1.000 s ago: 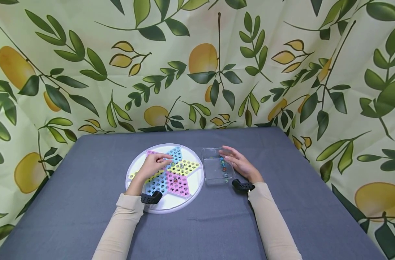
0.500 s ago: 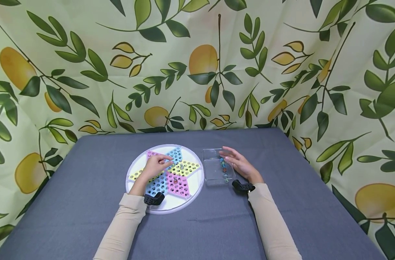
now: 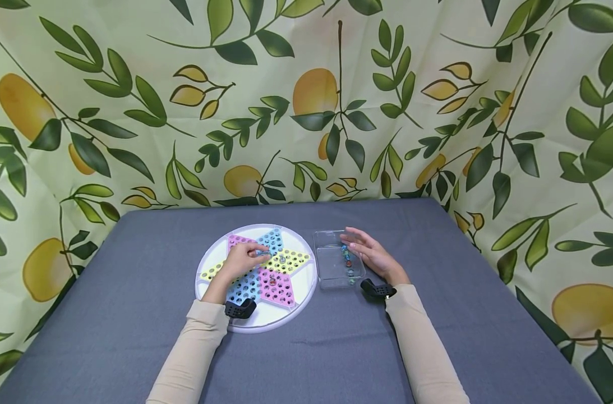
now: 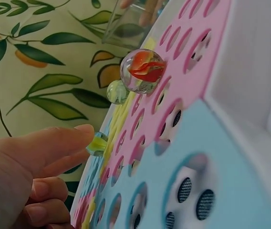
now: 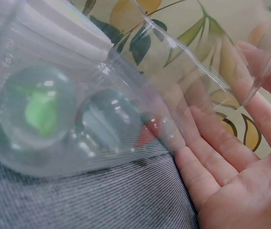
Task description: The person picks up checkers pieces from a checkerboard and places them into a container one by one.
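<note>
On the round white Chinese checkers board (image 3: 302,286), my left hand (image 3: 239,260) holds its thumb and forefinger at a green-yellow glass marble (image 4: 97,144), pinching it near the blue and yellow holes. A red-swirled marble (image 4: 142,71) sits in the pink part, and a pale clear marble (image 4: 117,91) in the yellow part. To the right of the board stands a clear plastic box (image 3: 331,280) with several marbles (image 3: 347,259) lined along its right side. My right hand (image 3: 374,255) rests its fairly straight fingers against the box's right wall, with the thumb near the rim.
A grey-blue cloth (image 3: 306,359) covers the table. A leaf-and-fruit printed curtain (image 3: 306,129) hangs behind it and along both sides. Black camera bands sit on the left wrist (image 3: 240,308) and the right wrist (image 3: 378,289).
My left hand has shifted slightly to the right over the board, and its thumb and forefinger now meet at the marble. The right hand and the box stay put.
</note>
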A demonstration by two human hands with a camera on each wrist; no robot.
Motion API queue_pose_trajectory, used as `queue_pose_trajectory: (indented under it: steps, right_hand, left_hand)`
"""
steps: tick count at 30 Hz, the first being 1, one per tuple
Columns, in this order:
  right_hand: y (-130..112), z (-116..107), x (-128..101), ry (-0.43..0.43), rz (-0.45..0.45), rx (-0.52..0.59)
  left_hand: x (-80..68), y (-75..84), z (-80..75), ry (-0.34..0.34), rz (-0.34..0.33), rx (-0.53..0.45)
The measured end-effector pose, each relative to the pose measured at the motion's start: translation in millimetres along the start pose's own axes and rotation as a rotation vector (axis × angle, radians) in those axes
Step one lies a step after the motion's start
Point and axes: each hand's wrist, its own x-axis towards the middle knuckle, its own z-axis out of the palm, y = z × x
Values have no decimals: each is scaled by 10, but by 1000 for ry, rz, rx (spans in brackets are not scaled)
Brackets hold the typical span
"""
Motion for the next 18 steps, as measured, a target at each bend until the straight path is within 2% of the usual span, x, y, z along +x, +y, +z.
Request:
queue_pose_trajectory:
  steps: [9,18]
  right_hand:
    - [-9,9,2,0,28,25]
    - [-6,5,-2,-2,25,28]
  left_hand:
    - [-4,-9,37,15,16,66]
    - [-12,14,72,25,-20,98]
